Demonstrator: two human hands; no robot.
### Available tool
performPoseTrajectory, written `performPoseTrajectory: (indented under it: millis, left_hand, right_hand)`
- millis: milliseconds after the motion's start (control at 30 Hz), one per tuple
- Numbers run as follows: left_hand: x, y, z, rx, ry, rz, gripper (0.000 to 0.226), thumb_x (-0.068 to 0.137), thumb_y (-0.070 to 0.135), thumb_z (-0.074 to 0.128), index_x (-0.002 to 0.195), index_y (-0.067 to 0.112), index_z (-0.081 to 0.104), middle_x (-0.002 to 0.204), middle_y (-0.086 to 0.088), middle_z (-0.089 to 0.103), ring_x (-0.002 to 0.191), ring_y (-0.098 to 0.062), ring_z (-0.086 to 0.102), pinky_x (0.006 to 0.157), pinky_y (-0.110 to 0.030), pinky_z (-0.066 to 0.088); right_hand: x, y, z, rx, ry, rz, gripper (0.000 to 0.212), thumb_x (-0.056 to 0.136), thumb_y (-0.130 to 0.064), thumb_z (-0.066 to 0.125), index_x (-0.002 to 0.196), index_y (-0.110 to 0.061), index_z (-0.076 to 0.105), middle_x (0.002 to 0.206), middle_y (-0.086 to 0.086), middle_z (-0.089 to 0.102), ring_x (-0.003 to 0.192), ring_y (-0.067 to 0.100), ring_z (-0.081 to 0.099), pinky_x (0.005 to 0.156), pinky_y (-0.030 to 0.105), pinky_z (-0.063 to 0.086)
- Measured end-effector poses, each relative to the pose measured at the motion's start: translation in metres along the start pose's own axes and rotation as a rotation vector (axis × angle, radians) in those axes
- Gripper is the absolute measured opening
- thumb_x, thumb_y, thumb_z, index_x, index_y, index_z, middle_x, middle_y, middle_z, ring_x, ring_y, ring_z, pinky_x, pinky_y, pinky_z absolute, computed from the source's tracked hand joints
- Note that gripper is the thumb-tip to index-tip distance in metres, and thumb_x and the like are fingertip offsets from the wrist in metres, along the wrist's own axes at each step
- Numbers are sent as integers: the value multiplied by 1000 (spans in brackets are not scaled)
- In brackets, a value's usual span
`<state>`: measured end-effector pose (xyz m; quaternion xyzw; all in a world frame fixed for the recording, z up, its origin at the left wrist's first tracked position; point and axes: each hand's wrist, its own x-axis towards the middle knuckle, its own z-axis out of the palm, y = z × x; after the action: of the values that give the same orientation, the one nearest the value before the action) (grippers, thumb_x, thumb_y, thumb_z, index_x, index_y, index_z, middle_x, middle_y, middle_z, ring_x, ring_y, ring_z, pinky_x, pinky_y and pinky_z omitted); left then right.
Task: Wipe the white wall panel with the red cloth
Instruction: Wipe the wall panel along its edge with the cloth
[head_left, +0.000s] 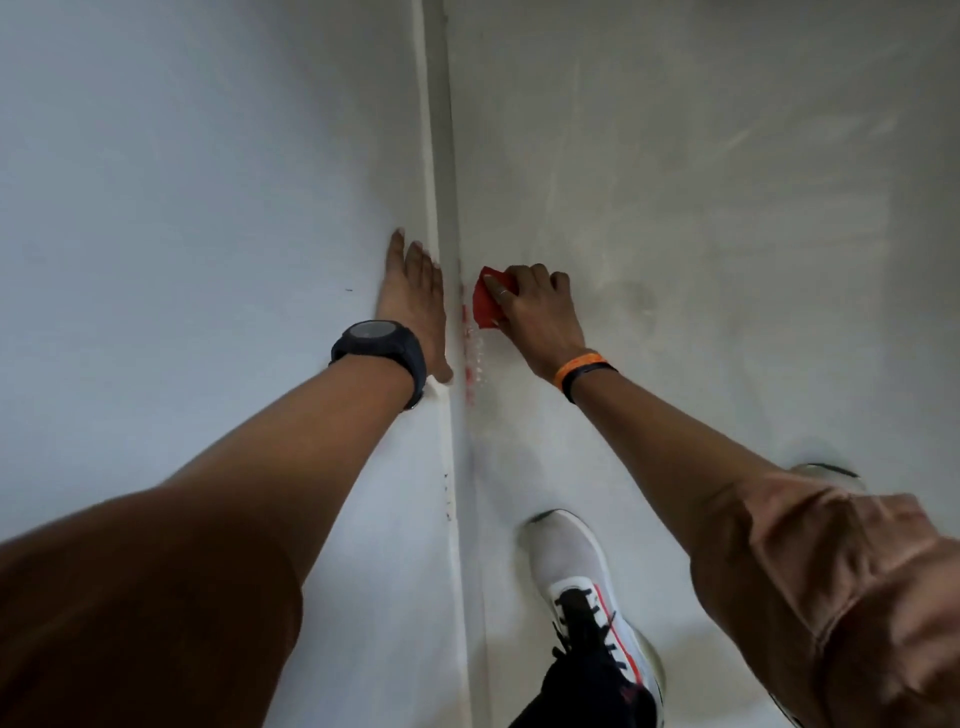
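Note:
The white wall panel fills the left half of the head view, meeting the floor along a raised white trim strip. My left hand lies flat on the panel beside the trim, fingers straight and together, a black watch on its wrist. My right hand presses a small folded red cloth onto the pale surface just right of the trim. Red reflections and wet glints run down the seam below the cloth.
A glossy pale floor with faint wipe streaks spreads to the right. My white sneaker with black laces stands near the seam at the bottom; a second shoe's tip shows behind my right forearm.

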<state>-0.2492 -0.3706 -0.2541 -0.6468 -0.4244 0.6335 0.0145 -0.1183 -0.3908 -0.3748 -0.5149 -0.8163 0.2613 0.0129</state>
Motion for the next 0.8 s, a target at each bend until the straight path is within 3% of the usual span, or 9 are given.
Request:
performPoseTrajectory:
  millis: [100,200,267,467,633,800]
  left_hand:
    - [3,6,9,134,-38,35,132,76,95,41,165,7,-2,172,-17,-1,160,-34,-5,121,-68,-13]
    - [4,16,16,215,-42,39,131,76,96,39,165,8,-1,171,-19,-3,159,-36,-7,119,-70,-14]
    - [6,21,20,234,-31,22,132,75,96,40,165,8,0,171,-20,-4,159,-38,-8,118,-71,-13]
    - [8,32,23,217,-13,-7,126,78,92,44,165,10,5,170,-23,-3,157,-44,-10,115,-75,-14]
    - [10,35,24,212,3,-17,116,86,85,42,165,8,7,169,-27,-4,156,-47,-10,117,-73,-13]
    - [12,37,26,208,31,-22,109,91,79,43,164,5,9,168,-29,0,156,-49,-6,117,-73,-11]
  right_hand:
    - [14,-11,19,23,39,17,78,86,-21,73,152,-11,33,146,18,49,133,37,44,111,62,34]
    - [-1,-12,38,2,-10,-33,82,93,-37,63,156,-7,21,163,18,24,152,32,17,122,63,15]
    - [-19,-8,51,9,-13,-52,78,96,-43,56,156,-8,22,166,15,14,154,29,7,124,60,10]
    - [13,-6,54,104,58,-25,52,103,-34,47,147,-7,42,165,12,22,154,26,12,125,58,10]
    - [62,-14,46,112,8,-35,59,101,-32,46,154,-10,29,163,11,29,153,28,16,124,61,7]
    - [15,-6,64,65,63,-172,67,96,-32,53,154,-9,29,162,13,30,151,32,21,123,61,12]
